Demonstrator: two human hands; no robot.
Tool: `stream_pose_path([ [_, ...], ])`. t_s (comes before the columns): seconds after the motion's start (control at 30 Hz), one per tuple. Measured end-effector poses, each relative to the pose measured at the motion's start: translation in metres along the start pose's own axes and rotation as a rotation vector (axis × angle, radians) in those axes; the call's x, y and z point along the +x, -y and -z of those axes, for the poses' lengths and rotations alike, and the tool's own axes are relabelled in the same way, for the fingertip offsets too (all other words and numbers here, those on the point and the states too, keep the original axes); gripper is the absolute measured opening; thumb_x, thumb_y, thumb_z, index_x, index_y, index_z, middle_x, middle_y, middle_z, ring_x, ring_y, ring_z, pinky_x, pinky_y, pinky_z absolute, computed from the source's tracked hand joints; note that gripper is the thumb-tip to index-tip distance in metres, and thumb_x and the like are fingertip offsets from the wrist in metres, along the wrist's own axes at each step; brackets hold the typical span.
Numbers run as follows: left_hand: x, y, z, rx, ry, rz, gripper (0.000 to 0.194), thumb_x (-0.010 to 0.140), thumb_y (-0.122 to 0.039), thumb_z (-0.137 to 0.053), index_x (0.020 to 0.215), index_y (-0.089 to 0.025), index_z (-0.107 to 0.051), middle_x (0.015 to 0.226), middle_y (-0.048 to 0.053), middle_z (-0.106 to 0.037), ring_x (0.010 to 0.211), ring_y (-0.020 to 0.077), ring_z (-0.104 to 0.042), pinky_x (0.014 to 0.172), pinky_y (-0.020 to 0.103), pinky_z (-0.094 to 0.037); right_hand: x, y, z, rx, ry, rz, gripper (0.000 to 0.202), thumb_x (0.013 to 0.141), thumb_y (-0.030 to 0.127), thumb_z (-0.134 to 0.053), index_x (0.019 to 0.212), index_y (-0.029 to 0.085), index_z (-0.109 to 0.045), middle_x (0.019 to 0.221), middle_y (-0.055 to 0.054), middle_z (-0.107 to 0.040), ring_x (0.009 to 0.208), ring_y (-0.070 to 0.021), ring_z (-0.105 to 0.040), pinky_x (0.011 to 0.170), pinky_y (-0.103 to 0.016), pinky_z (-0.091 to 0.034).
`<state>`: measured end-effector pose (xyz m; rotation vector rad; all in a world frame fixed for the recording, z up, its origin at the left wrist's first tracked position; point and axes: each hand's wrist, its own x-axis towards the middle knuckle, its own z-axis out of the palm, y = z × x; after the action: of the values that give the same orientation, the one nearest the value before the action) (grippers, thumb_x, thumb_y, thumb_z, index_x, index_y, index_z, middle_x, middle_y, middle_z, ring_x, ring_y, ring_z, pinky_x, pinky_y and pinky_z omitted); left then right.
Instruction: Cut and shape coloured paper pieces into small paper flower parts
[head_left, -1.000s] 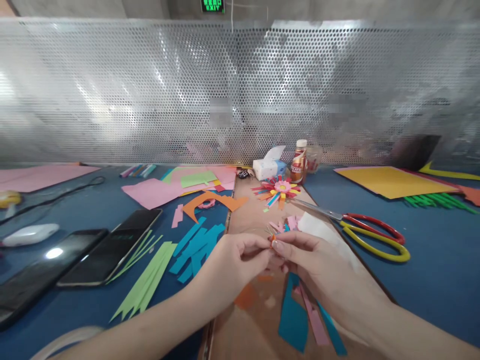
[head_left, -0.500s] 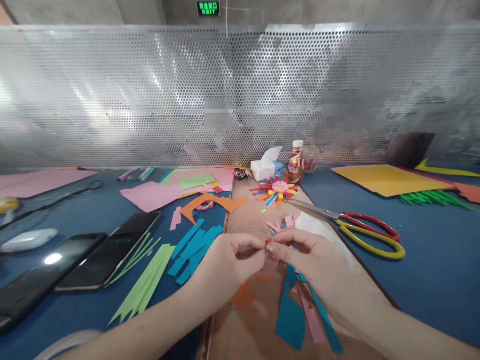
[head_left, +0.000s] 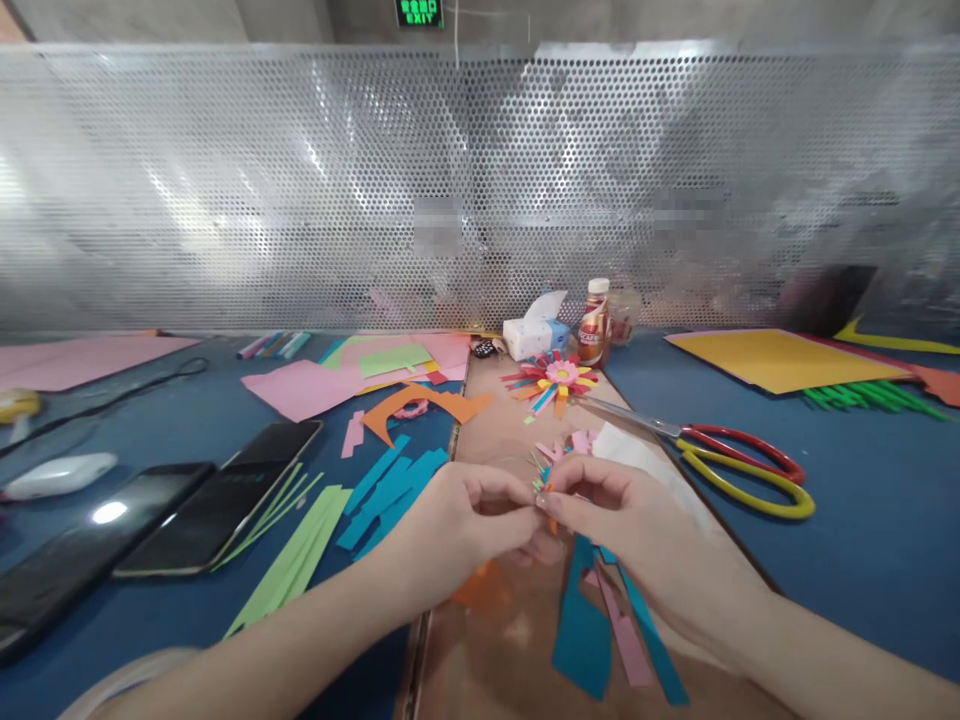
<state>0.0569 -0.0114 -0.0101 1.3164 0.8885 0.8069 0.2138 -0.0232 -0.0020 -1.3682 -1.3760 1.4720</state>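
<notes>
My left hand [head_left: 487,510] and my right hand [head_left: 615,500] meet above the brown board [head_left: 517,660], fingertips pinched round a small paper piece [head_left: 550,505] with orange and green bits showing. Fingers cover most of it. Blue strips [head_left: 581,630] and a pink strip [head_left: 626,635] lie under and below my right hand. Beyond the hands, a layered paper flower [head_left: 561,375] with a pink centre rests on the board. White paper [head_left: 645,460] is just behind my right hand. Orange paper [head_left: 484,585] lies below my left hand.
Scissors [head_left: 742,465] lie at the right. Two phones [head_left: 225,505], light green strips [head_left: 296,560] and blue strips [head_left: 394,495] are on the left. A tissue box [head_left: 529,338] and a bottle [head_left: 594,325] stand at the back, before a perforated metal screen [head_left: 300,200].
The small piece between my fingers has turned, and more of its orange and green parts show. Both hands have shifted only slightly. The view has moved a little.
</notes>
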Motion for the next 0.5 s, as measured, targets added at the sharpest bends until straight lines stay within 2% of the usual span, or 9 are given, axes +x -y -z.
stream_pose_path([
  [0.2, -0.003, -0.002, 0.0, -0.012, 0.083, 0.079, 0.006, 0.068, -0.015, -0.057, 0.065, -0.014, -0.063, 0.06, 0.002, -0.07, 0.059, 0.014, -0.064, 0.059, 0.023, -0.051, 0.003, -0.006, 0.004, 0.198, 0.121, -0.063, 0.017, 0.072, 0.034, -0.056, 0.069, 0.02, -0.047, 0.061, 0.004, -0.044, 0.051, -0.0083, -0.044, 0.041, -0.018, -0.033],
  [0.3, -0.006, -0.005, -0.002, -0.027, 0.127, 0.104, 0.009, 0.068, -0.012, -0.055, 0.06, -0.013, -0.061, 0.06, 0.002, -0.069, 0.057, 0.0125, -0.063, 0.059, 0.023, -0.05, 0.006, -0.003, 0.009, 0.237, 0.063, 0.034, 0.021, 0.072, 0.035, -0.056, 0.065, 0.019, -0.044, 0.06, 0.004, -0.042, 0.05, -0.0081, -0.043, 0.044, -0.02, -0.035],
  [0.4, -0.006, -0.007, -0.003, -0.052, 0.085, 0.102, 0.011, 0.069, -0.015, -0.055, 0.061, -0.013, -0.061, 0.056, 0.002, -0.068, 0.052, 0.0111, -0.061, 0.056, 0.021, -0.048, 0.007, 0.005, 0.014, 0.025, -0.092, 0.226, 0.03, 0.076, 0.041, -0.052, 0.059, 0.017, -0.044, 0.057, 0.004, -0.042, 0.052, -0.0082, -0.039, 0.049, -0.021, -0.033],
  [0.43, -0.006, -0.007, -0.003, -0.054, 0.05, 0.093, 0.012, 0.069, -0.016, -0.055, 0.059, -0.013, -0.06, 0.052, 0.001, -0.066, 0.049, 0.0106, -0.059, 0.054, 0.021, -0.047, 0.006, 0.007, 0.015, -0.081, -0.126, 0.256, 0.034, 0.078, 0.045, -0.048, 0.057, 0.017, -0.044, 0.055, 0.003, -0.041, 0.051, -0.0084, -0.038, 0.048, -0.021, -0.031],
  [0.5, -0.004, -0.007, -0.001, -0.05, -0.017, 0.073, 0.013, 0.069, -0.018, -0.056, 0.057, -0.014, -0.059, 0.046, 0.0, -0.062, 0.045, 0.0098, -0.056, 0.052, 0.02, -0.045, 0.004, 0.008, 0.015, -0.263, -0.107, 0.241, 0.04, 0.08, 0.05, -0.041, 0.058, 0.017, -0.049, 0.051, 0.003, -0.037, 0.048, -0.0088, -0.035, 0.044, -0.021, -0.026],
])
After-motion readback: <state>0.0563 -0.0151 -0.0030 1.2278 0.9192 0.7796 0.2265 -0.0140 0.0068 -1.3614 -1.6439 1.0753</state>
